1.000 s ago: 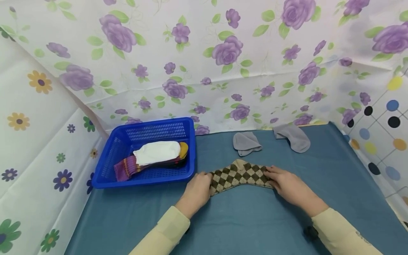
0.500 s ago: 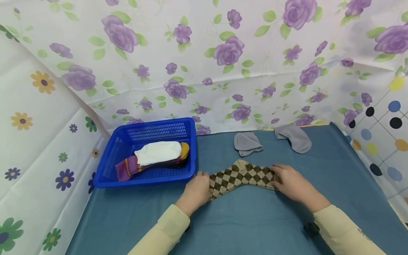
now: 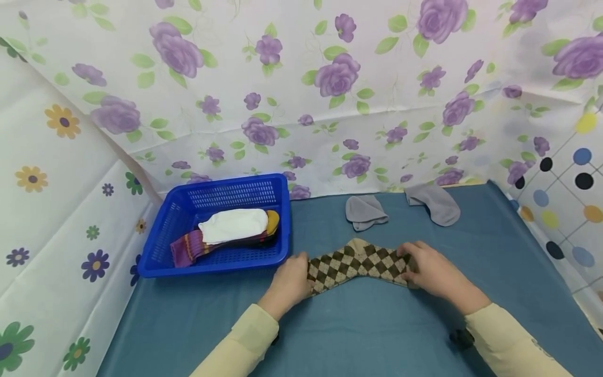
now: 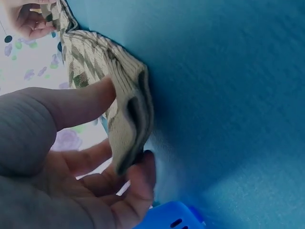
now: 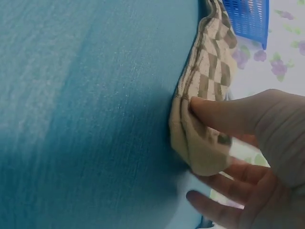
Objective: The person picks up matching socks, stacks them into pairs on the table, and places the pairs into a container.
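Observation:
A pair of beige and brown argyle socks (image 3: 353, 264), laid one on the other, stretches between both hands over the blue cloth. My left hand (image 3: 291, 280) pinches the ribbed cuff end; in the left wrist view the thumb lies on one side of the two cuff openings (image 4: 133, 114) and the fingers on the other. At the plain beige toe end (image 5: 207, 155), my right hand (image 3: 433, 272) grips the layers between thumb and fingers. The heel bulges away from me in the middle, pointing toward the back.
Left of the hands stands a blue plastic basket (image 3: 155, 238) with a white sock (image 3: 233, 225), a purple striped sock (image 3: 188, 247) and a yellow piece inside. Two grey socks (image 3: 365, 212) lie apart at the back, one folded over. A flowered sheet (image 3: 301, 104) hangs behind.
My right hand has shifted slightly to the right and taken a fuller hold of the toe end. The socks' middle has sunk a little toward me. Basket and grey socks stay put.

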The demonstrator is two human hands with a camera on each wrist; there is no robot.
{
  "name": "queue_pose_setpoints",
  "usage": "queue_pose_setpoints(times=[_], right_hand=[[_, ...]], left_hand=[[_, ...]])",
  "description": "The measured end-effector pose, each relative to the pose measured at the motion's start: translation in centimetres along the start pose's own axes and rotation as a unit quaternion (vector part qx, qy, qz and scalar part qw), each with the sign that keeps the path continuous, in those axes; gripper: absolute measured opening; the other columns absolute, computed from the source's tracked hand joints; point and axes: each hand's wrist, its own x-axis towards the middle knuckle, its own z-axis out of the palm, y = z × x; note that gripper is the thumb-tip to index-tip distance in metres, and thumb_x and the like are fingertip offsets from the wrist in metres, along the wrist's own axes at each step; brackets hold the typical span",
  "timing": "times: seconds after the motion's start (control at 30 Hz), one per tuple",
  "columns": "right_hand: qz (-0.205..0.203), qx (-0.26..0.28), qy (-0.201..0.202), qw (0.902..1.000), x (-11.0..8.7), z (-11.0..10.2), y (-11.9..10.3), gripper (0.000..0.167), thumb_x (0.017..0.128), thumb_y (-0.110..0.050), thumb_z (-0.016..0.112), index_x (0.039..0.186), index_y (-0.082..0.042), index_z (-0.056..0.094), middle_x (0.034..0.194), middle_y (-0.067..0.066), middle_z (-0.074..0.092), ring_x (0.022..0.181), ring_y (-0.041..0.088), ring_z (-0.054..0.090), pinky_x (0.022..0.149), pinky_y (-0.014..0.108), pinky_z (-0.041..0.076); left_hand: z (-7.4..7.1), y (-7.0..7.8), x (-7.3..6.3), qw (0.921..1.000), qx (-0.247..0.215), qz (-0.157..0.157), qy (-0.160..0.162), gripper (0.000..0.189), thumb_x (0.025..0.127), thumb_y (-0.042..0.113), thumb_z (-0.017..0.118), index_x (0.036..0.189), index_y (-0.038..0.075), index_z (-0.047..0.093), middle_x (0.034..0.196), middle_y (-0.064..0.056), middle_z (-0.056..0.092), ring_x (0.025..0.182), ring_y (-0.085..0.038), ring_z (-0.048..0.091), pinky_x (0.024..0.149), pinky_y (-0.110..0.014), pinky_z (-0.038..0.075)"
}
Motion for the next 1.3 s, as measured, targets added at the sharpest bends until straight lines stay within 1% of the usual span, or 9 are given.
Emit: queue_pose_setpoints(times=[0.1,0.2,0.33,0.47,0.57,0.73,0.93,1.17,1.3], right_hand=[[-0.018,0.011,0.001,0.9998,-0.2,-0.1,0.0,0.022,0.078,-0.018,0.076,0.091,-0.026,0.059,0.096,0.000,0.051,0.071,0.013,0.046,0.059,0.030,0.038],[-0.030,0.028,0.004,0.9992,-0.5,-0.3,0.1,0.019,0.078,-0.014,0.075,0.082,-0.027,0.063,0.093,-0.003,0.052,0.078,0.011,0.049,0.063,0.029,0.041],[-0.034,0.048,0.014,0.9982,-0.8,-0.6,0.3,0.019,0.078,-0.011,0.075,0.088,-0.026,0.070,0.094,-0.004,0.053,0.079,0.010,0.052,0.059,0.025,0.044],[-0.056,0.036,0.047,0.9967,-0.7,-1.4,0.1,0.023,0.077,-0.010,0.075,0.095,-0.024,0.073,0.093,-0.006,0.052,0.078,0.009,0.050,0.055,0.022,0.042],[-0.080,0.022,0.081,0.9933,-0.5,-2.1,-0.5,0.024,0.077,-0.012,0.076,0.098,-0.023,0.073,0.095,-0.007,0.051,0.078,0.008,0.049,0.056,0.021,0.042],[-0.112,0.016,0.130,0.9851,-0.1,-3.4,-2.2,0.026,0.077,-0.012,0.076,0.101,-0.022,0.073,0.102,-0.005,0.051,0.075,0.005,0.052,0.055,0.019,0.045],[-0.143,0.017,0.162,0.9763,1.0,-4.5,-5.1,0.027,0.077,-0.014,0.076,0.102,-0.024,0.072,0.100,-0.005,0.052,0.073,0.005,0.051,0.055,0.019,0.045],[-0.170,-0.007,0.182,0.9685,3.2,-5.3,-8.6,0.028,0.081,-0.022,0.073,0.108,-0.028,0.070,0.102,-0.004,0.051,0.072,0.002,0.051,0.056,0.020,0.045],[-0.183,-0.008,0.171,0.9681,4.8,-5.7,-10.7,0.027,0.085,-0.022,0.069,0.112,-0.027,0.069,0.105,-0.003,0.050,0.067,0.001,0.049,0.055,0.019,0.043]], left_hand=[[0.2,-0.2,-0.4,0.9992,-0.018,0.024,0.028,0.042,0.076,0.003,0.069,0.110,0.010,0.046,0.080,-0.006,0.058,0.066,-0.019,0.056,0.052,-0.031,0.043],[0.2,-0.1,-0.9,0.9961,-0.022,0.059,0.062,0.044,0.073,-0.008,0.063,0.107,0.014,0.044,0.073,-0.002,0.051,0.058,-0.015,0.048,0.047,-0.027,0.037],[-0.1,0.5,-2.0,0.9915,-0.016,0.091,0.091,0.035,0.076,-0.009,0.059,0.099,0.017,0.050,0.082,-0.002,0.048,0.060,-0.014,0.046,0.048,-0.024,0.037],[-1.0,1.4,-3.3,0.9850,0.018,0.104,0.137,0.027,0.080,-0.005,0.057,0.098,0.014,0.065,0.098,-0.009,0.054,0.074,-0.017,0.058,0.060,-0.027,0.050],[-2.2,1.9,-3.9,0.9755,0.041,0.108,0.187,0.027,0.081,-0.003,0.058,0.101,0.010,0.070,0.104,-0.011,0.057,0.087,-0.019,0.063,0.072,-0.030,0.055],[-4.7,1.9,-4.2,0.9540,0.036,0.106,0.278,0.017,0.085,0.007,0.058,0.095,0.009,0.071,0.098,-0.005,0.059,0.081,-0.017,0.062,0.068,-0.031,0.054],[-8.0,0.2,-4.3,0.9392,0.031,0.087,0.331,0.013,0.083,0.020,0.069,0.093,0.011,0.070,0.098,-0.005,0.058,0.072,-0.016,0.061,0.061,-0.033,0.051],[-10.9,-2.7,-4.3,0.9286,0.021,0.065,0.365,0.012,0.083,0.011,0.069,0.095,0.008,0.069,0.099,-0.009,0.056,0.077,-0.021,0.061,0.066,-0.037,0.053],[-12.6,-4.3,-4.3,0.9220,0.020,0.056,0.383,0.012,0.084,0.009,0.068,0.095,0.006,0.068,0.101,-0.012,0.056,0.080,-0.025,0.061,0.065,-0.038,0.053]])
